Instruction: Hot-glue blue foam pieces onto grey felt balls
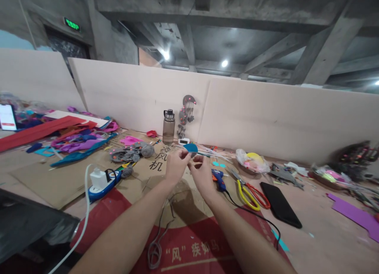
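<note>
One blue disc (pixel 190 148) is held up above the cardboard sheet (pixel 59 181), its lower edge pinched between the fingers of our left hand (pixel 176 166) and right hand (pixel 203 174), with a glue gun (pixel 218 178) and yellow-handled scissors (pixel 248 194) just to the right.

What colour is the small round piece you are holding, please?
The round piece is blue; the head view shows it best.
</note>
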The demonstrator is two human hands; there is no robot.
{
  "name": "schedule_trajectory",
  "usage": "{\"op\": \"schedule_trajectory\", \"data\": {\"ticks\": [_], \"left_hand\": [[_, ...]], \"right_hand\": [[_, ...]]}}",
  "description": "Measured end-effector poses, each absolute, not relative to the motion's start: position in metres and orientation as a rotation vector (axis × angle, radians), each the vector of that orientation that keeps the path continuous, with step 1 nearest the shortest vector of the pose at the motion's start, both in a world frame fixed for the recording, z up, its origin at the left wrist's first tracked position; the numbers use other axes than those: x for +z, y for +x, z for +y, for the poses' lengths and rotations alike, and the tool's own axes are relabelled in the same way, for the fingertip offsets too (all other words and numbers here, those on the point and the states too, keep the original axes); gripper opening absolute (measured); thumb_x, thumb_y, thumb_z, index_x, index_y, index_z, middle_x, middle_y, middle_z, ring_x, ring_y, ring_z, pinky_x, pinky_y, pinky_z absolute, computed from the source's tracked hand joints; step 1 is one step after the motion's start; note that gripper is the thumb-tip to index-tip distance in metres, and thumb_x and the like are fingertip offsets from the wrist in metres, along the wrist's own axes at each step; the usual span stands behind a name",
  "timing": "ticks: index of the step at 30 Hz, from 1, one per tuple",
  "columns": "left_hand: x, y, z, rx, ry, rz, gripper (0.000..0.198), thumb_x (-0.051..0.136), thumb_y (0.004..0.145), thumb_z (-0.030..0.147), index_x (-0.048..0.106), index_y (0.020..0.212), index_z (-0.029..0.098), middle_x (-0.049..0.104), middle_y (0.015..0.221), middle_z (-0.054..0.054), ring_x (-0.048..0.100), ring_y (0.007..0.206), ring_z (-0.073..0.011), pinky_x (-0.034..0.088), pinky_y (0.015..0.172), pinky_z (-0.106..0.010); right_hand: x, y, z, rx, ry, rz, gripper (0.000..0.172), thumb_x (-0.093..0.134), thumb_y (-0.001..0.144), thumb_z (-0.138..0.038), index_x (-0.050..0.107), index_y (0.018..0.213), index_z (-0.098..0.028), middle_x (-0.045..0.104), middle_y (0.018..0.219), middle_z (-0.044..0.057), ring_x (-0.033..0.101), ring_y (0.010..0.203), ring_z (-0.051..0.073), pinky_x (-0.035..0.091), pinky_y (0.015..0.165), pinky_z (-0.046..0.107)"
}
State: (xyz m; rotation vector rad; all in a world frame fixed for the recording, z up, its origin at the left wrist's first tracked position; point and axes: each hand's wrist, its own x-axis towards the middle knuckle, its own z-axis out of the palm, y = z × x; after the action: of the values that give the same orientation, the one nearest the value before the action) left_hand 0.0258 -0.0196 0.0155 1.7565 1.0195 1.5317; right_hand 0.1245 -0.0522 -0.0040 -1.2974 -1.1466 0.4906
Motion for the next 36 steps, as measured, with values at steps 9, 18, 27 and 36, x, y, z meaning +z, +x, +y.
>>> {"op": "schedule_trajectory", "data": {"ticks": [9, 18, 27, 36], "left_hand": [[0.006, 0.032, -0.016, 1.466, 1.668, 0.958, 0.02, 0.06, 0.075, 0.033, 0.066, 0.075, 0.014, 0.065, 0.067, -0.001, 0.059, 0.064, -0.0126, 0.045, 0.061, -0.021], [0.005, 0.035, -0.017, 1.338, 1.462, 0.857, 0.021, 0.066, 0.07, 0.032, 0.068, 0.08, 0.013, 0.07, 0.078, -0.005, 0.065, 0.07, -0.0154, 0.054, 0.064, -0.026], [0.002, 0.037, -0.014, 1.222, 1.208, 0.736, 0.02, 0.072, 0.066, 0.026, 0.061, 0.074, 0.012, 0.067, 0.075, -0.005, 0.066, 0.075, -0.018, 0.058, 0.07, -0.033], [0.004, 0.035, -0.015, 1.237, 1.141, 0.698, 0.026, 0.073, 0.066, 0.03, 0.057, 0.075, 0.012, 0.058, 0.07, -0.001, 0.061, 0.066, -0.0121, 0.059, 0.064, -0.03]], "right_hand": [[-0.008, 0.138, -0.042, 0.544, -1.171, -1.088, 0.018, 0.055, 0.075, -0.038, 0.048, 0.074, -0.021, 0.058, 0.072, 0.0, 0.053, 0.066, 0.014, 0.045, 0.062, 0.028], [-0.001, 0.14, -0.056, 0.714, -1.084, -1.033, 0.014, 0.05, 0.078, -0.033, 0.039, 0.078, -0.024, 0.041, 0.062, -0.007, 0.038, 0.048, 0.009, 0.034, 0.045, 0.022], [0.008, 0.156, -0.057, 0.431, -1.226, -1.123, 0.011, 0.051, 0.078, -0.031, 0.048, 0.075, -0.021, 0.045, 0.065, -0.004, 0.041, 0.061, 0.013, 0.034, 0.059, 0.027], [0.01, 0.157, -0.061, 0.325, -1.233, -1.156, 0.013, 0.05, 0.081, -0.033, 0.05, 0.077, -0.021, 0.05, 0.07, -0.002, 0.046, 0.067, 0.015, 0.037, 0.065, 0.028]]}}
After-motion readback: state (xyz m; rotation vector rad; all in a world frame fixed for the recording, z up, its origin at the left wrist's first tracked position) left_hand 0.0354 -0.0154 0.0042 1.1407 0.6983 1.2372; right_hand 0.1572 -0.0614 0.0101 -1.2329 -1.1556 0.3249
